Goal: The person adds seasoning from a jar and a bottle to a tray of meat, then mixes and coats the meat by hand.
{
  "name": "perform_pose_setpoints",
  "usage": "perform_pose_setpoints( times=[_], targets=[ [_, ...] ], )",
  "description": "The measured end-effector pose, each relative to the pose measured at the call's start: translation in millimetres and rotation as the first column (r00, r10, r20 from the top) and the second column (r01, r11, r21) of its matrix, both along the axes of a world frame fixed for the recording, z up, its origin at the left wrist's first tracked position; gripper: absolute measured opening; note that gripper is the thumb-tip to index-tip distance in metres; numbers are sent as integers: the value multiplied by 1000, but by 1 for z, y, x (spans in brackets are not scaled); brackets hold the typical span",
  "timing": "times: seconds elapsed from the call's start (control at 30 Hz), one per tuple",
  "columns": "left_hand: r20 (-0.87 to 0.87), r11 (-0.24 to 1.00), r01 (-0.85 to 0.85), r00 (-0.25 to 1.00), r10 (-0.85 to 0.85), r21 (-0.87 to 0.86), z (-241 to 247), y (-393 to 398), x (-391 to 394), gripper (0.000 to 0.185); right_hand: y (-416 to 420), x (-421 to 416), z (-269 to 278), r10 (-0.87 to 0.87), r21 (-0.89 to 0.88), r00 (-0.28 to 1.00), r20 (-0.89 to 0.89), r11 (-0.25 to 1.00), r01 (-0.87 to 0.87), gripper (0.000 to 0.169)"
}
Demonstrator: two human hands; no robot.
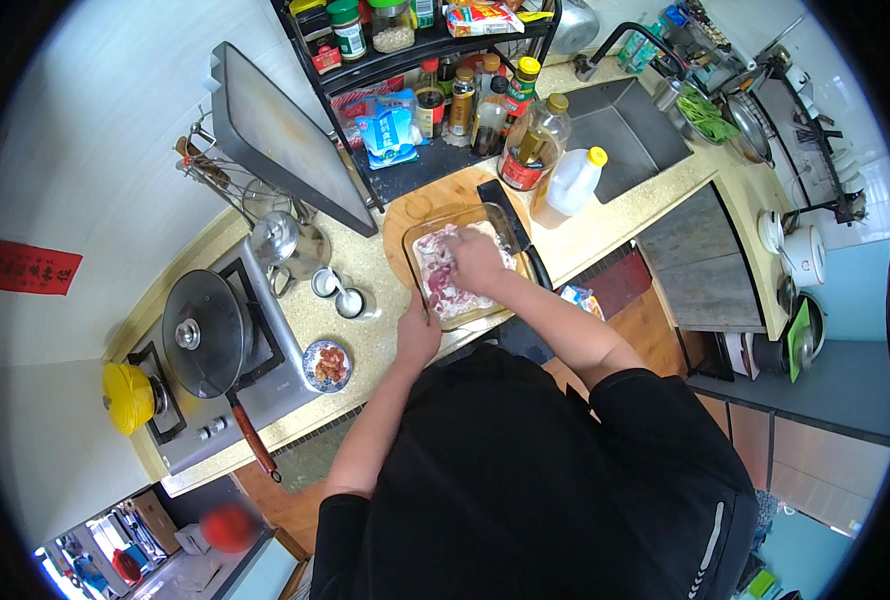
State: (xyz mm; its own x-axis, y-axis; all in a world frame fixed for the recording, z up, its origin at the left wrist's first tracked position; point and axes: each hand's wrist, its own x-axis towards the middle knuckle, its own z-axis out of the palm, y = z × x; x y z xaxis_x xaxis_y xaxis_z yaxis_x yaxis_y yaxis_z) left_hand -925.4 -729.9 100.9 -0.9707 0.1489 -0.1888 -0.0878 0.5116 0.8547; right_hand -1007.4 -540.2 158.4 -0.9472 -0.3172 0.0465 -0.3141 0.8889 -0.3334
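A rectangular glass dish [454, 327] of raw meat pieces [443, 281] in a pale coating rests partly on a round wooden board [407, 217]. My left hand [418, 335] grips the dish's near left rim. My right hand [475, 260] is down in the meat, its fingertips partly hidden among the pieces. A cleaver or knife with a black handle [496, 196] lies along the dish's right side, partly covered. Left of the dish stand two small jars [351, 303], one with a white spoon. A patterned plate [327, 366] of reddish meat sits nearer the hob.
On the left, a lidded pan [205, 334] and a yellow pot [128, 399] sit on the gas hob [265, 405]. Oil bottles [569, 187] stand right of the board, before the sink [625, 135]. Behind are a seasoning rack [430, 45] and an upright cutting board [287, 142].
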Motion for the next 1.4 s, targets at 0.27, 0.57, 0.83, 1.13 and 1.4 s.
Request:
perform_pose_setpoints(
  times=[0.27,0.57,0.83,1.13,1.4],
  targets=[
    [117,994,-58,992,48,87,1,3,1,68,-8,-12,14,212,118,977,37,969,-215,77],
    [154,996,-58,987,46,71,8,6,-3,70,-39,-19,-2,246,198,957,152,941,-274,23],
    [185,991,-134,975,126,31,15,13,2,69,6,-24,-7,283,199,945,-165,948,-249,14],
    [229,993,-77,972,56,85,18,10,-1,69,-12,28,8,253,82,968,6,964,-252,50],
    [171,989,-120,980,103,91,8,11,1,67,12,-41,15,237,-99,947,218,970,-220,55]
  ],
)
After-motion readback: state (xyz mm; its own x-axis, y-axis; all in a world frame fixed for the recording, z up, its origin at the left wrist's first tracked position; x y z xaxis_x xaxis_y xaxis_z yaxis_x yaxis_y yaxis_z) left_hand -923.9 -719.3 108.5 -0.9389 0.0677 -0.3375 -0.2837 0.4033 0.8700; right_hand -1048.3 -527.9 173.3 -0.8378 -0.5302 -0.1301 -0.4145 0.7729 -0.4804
